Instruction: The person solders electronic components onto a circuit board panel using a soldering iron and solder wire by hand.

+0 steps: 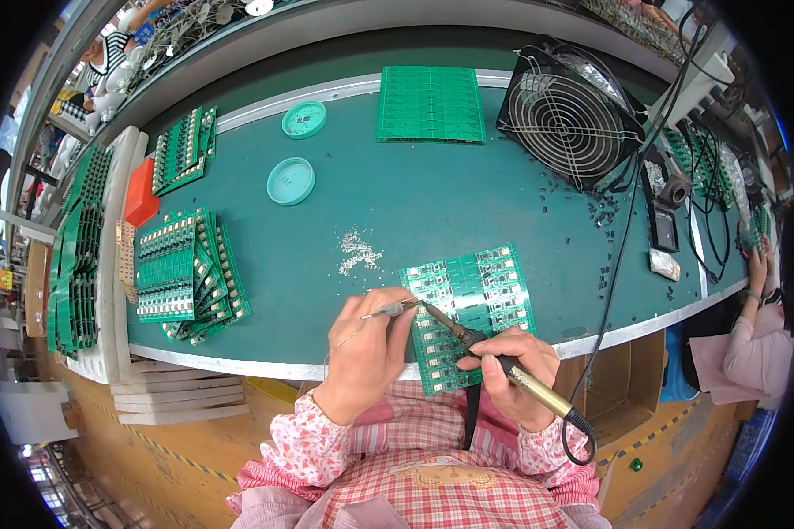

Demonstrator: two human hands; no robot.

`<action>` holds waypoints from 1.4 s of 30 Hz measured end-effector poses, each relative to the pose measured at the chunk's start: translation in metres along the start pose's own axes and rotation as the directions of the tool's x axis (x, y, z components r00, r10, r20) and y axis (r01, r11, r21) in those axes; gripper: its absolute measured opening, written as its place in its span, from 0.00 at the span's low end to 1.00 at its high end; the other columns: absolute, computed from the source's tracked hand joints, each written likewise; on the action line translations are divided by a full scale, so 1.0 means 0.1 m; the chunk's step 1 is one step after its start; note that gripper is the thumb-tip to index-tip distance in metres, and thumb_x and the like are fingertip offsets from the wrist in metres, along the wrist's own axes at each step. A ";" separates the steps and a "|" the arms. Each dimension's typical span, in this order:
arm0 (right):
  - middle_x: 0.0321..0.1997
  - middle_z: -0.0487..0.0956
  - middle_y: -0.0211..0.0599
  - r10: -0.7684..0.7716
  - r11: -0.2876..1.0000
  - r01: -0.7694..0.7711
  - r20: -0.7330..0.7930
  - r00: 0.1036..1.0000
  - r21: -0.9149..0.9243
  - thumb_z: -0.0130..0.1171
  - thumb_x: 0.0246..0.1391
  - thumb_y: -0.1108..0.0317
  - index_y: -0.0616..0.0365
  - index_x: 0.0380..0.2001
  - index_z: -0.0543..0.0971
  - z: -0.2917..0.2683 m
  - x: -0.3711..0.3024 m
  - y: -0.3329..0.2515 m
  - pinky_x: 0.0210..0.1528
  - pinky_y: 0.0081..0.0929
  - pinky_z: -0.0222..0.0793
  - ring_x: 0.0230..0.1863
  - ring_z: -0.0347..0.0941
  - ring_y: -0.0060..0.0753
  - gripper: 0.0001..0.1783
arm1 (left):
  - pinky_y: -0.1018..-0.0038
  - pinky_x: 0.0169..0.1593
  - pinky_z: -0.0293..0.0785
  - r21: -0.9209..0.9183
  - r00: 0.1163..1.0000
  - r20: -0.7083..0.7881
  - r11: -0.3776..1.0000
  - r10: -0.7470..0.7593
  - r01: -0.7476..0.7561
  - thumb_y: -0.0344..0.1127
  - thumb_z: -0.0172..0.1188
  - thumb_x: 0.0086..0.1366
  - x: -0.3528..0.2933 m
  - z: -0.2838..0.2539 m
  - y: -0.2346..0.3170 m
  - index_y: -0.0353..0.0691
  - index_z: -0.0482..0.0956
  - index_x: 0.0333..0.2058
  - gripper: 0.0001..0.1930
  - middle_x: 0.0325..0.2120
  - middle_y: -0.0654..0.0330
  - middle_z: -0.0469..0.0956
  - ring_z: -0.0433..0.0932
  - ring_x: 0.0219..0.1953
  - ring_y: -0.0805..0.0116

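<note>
Circuit panel [472,313] under my hands is the green sheet of small boards lying at the near edge of the bench, its lower corner tucked between my two wrists. My right hand [512,370] is clenched round the handle of the soldering iron [494,357], whose tip slants up and left to the panel's upper left corner; my left hand [366,353] pinches a thin strand of solder wire [386,310] and feeds it to that same spot. As I judge it, the risks are plain — the hot tip sits just beside my left fingertips, so a small slip could burn them, and lingering on one pad could bridge neighbouring joints or scorch the board. The iron's cord [578,436] loops below my right wrist and could snag and tug the tip off line. The panel also overhangs the bench edge slightly, so pressure may tilt it. Counting outward: one iron, one wire, one panel in work; left of my left hand one fanned stack of populated panels [190,278], a second smaller stack [183,150] beyond it; two round teal lids [290,181]; one bare green sheet [430,103] far ahead; one fan [569,115] ahead of my right hand; one scatter of pale bits [359,251] just above the wire.
</note>
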State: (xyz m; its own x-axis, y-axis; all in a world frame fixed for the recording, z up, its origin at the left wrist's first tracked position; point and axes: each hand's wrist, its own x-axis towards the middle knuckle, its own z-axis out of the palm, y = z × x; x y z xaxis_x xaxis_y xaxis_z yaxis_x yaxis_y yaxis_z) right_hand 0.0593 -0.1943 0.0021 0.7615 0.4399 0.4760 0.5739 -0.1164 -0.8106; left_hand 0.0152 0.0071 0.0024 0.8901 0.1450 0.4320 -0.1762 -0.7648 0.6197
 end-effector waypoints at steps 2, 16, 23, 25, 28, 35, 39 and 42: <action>0.23 0.84 0.33 -0.013 1.000 0.013 -0.006 1.000 0.003 0.64 0.53 0.75 0.60 0.36 0.79 0.00 0.00 0.00 0.28 0.23 0.74 0.25 0.80 0.28 0.06 | 0.65 0.39 0.73 0.003 1.000 0.009 1.000 -0.005 0.005 0.22 0.64 0.59 0.00 0.00 -0.01 0.37 0.78 0.40 0.09 0.37 0.57 0.81 0.79 0.34 0.55; 0.24 0.84 0.34 -0.033 0.999 0.033 0.018 0.999 -0.001 0.64 0.51 0.78 0.61 0.35 0.80 0.00 0.01 -0.01 0.29 0.24 0.75 0.25 0.80 0.30 0.07 | 0.66 0.39 0.74 0.004 1.000 0.010 1.000 0.003 -0.003 0.23 0.64 0.60 0.00 -0.01 0.00 0.35 0.78 0.38 0.07 0.37 0.57 0.81 0.79 0.34 0.55; 0.26 0.85 0.35 -0.041 0.999 0.042 0.061 0.997 -0.004 0.65 0.48 0.80 0.62 0.36 0.80 -0.02 -0.01 -0.01 0.30 0.25 0.76 0.27 0.80 0.29 0.10 | 0.66 0.40 0.74 0.017 1.000 0.019 1.000 0.010 -0.010 0.24 0.64 0.61 0.01 -0.01 0.01 0.35 0.79 0.37 0.06 0.37 0.57 0.81 0.80 0.35 0.55; 0.26 0.84 0.35 -0.040 0.999 0.040 0.049 0.998 -0.014 0.65 0.49 0.79 0.62 0.36 0.80 -0.02 0.02 -0.05 0.30 0.25 0.75 0.27 0.80 0.29 0.09 | 0.66 0.39 0.74 0.028 1.000 0.024 1.000 0.001 -0.002 0.24 0.64 0.61 0.01 -0.02 0.02 0.35 0.79 0.37 0.06 0.37 0.57 0.81 0.80 0.35 0.55; 0.26 0.84 0.35 -0.018 1.000 0.018 -0.020 1.000 -0.003 0.64 0.51 0.77 0.62 0.35 0.80 -0.05 -0.02 -0.04 0.29 0.24 0.75 0.25 0.80 0.28 0.07 | 0.66 0.39 0.74 0.033 0.999 0.041 0.999 -0.015 0.013 0.24 0.64 0.61 0.02 -0.02 0.04 0.35 0.79 0.37 0.06 0.36 0.57 0.81 0.79 0.34 0.55; 0.25 0.85 0.36 0.070 0.997 -0.074 -0.128 0.989 -0.025 0.61 0.58 0.73 0.61 0.36 0.79 -0.15 -0.07 -0.05 0.29 0.23 0.73 0.24 0.79 0.27 0.04 | 0.66 0.39 0.73 0.043 1.000 0.015 0.999 -0.018 0.017 0.24 0.64 0.60 0.02 -0.03 0.04 0.36 0.79 0.37 0.06 0.36 0.57 0.81 0.79 0.33 0.55; 0.25 0.85 0.34 0.028 0.993 -0.044 -0.140 0.990 -0.110 0.60 0.58 0.74 0.60 0.37 0.79 -0.13 -0.06 -0.04 0.32 0.25 0.72 0.27 0.78 0.28 0.04 | 0.65 0.38 0.73 0.027 1.000 0.003 0.999 0.027 -0.027 0.23 0.64 0.60 0.01 -0.01 0.03 0.36 0.78 0.38 0.07 0.35 0.56 0.81 0.78 0.33 0.55; 0.24 0.84 0.34 0.020 0.990 -0.038 -0.133 0.991 -0.138 0.60 0.58 0.74 0.59 0.37 0.79 -0.14 -0.06 -0.05 0.33 0.25 0.72 0.27 0.78 0.28 0.05 | 0.66 0.39 0.73 0.012 1.000 0.012 1.000 -0.002 0.002 0.23 0.64 0.60 -0.01 0.00 0.05 0.36 0.78 0.38 0.07 0.35 0.57 0.81 0.78 0.33 0.55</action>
State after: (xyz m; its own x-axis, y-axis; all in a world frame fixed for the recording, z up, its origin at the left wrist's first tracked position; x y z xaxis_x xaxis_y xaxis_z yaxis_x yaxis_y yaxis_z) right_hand 0.0560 -0.2090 0.0077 0.8060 0.3155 0.5008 0.5803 -0.2547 -0.7735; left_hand 0.0138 0.0036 0.0051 0.8953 0.1389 0.4232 -0.1697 -0.7720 0.6125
